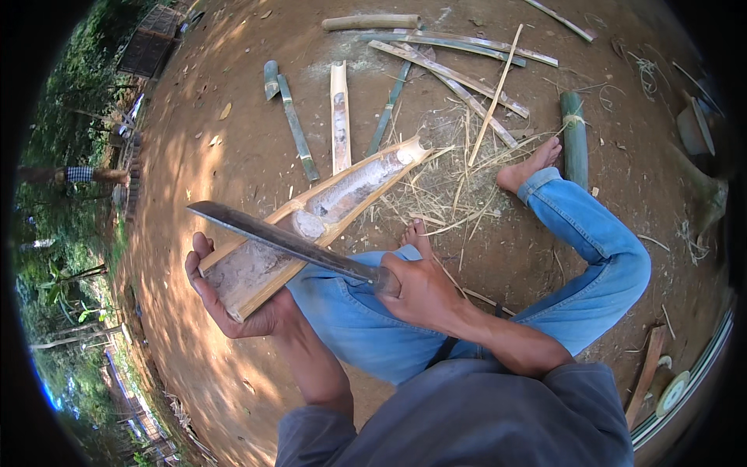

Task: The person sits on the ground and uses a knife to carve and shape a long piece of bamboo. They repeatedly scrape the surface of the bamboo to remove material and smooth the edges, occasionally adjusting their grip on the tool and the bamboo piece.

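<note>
Split bamboo (pixel 311 224) slants beside the jeans (pixel 334 311), its near end cupped by the curled left hand (pixel 261 317), whose fingers could be cut if the machete (pixel 280 241), clenched in the right hand (pixel 424 292), slipped.

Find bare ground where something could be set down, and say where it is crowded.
Widest patch: dappled ground between the greenery and left hand. Narrower: between the leftmost long green strip and the short split bamboo. Crowded: beside and beyond the feet, where shavings and crossed strips lie.
</note>
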The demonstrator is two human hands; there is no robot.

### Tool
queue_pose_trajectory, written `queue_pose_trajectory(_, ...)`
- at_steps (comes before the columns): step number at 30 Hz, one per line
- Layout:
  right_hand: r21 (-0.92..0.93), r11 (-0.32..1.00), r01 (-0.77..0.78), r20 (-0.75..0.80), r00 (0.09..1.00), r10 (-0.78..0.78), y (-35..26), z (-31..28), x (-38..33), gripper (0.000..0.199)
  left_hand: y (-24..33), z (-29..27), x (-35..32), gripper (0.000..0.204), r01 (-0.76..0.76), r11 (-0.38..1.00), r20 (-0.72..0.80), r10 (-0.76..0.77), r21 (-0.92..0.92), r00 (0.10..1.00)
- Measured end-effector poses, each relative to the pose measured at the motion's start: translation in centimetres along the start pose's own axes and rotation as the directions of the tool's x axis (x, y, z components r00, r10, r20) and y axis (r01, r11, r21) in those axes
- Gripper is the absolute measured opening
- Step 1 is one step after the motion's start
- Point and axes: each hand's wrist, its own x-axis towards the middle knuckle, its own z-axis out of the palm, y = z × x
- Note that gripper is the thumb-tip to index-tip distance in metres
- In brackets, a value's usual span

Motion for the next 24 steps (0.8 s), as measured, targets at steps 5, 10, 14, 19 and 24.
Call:
queue_pose_trajectory(5, -0.152, 0.988, 0.037, -0.105, 0.993, -0.053, 2.6, -0.4, 0.8, 0.027, 0.0, 0.5, -1.3, 0.041, -0.059, 0.997, -0.064, 0.062, 0.057, 0.996)
queue_pose_trajectory(10, -0.155, 0.987, -0.053, -0.092, 0.995, 0.038, 2.7, -0.8, 0.5, 0.028, 0.4, 1.1, -2.4, 0.044, -0.065, 0.994, -0.095, 0.074, 0.092, 0.993)
queue_pose_trajectory(14, -0.141, 0.984, -0.11, -0.098, 0.99, 0.097, 4.6, -1.2, 0.6, 0.029, 0.3, 0.9, -2.2, 0.044, -0.101, 0.986, -0.121, 0.118, 0.132, 0.986)
queue_pose_trajectory(19, -0.108, 0.953, -0.283, -0.103, 0.957, 0.272, 9.2, -1.7, 1.8, 0.025, 0.1, 1.3, -1.8, 0.05, -0.081, 0.97, -0.173, 0.123, 0.228, 0.977)
queue_pose_trajectory(24, -0.175, 0.957, -0.23, -0.11, 0.971, 0.213, 10.2, -1.0, 2.2, 0.025, -0.8, 1.2, -1.6, 0.066, -0.233, 0.972, 0.034, 0.234, -0.032, 0.972)
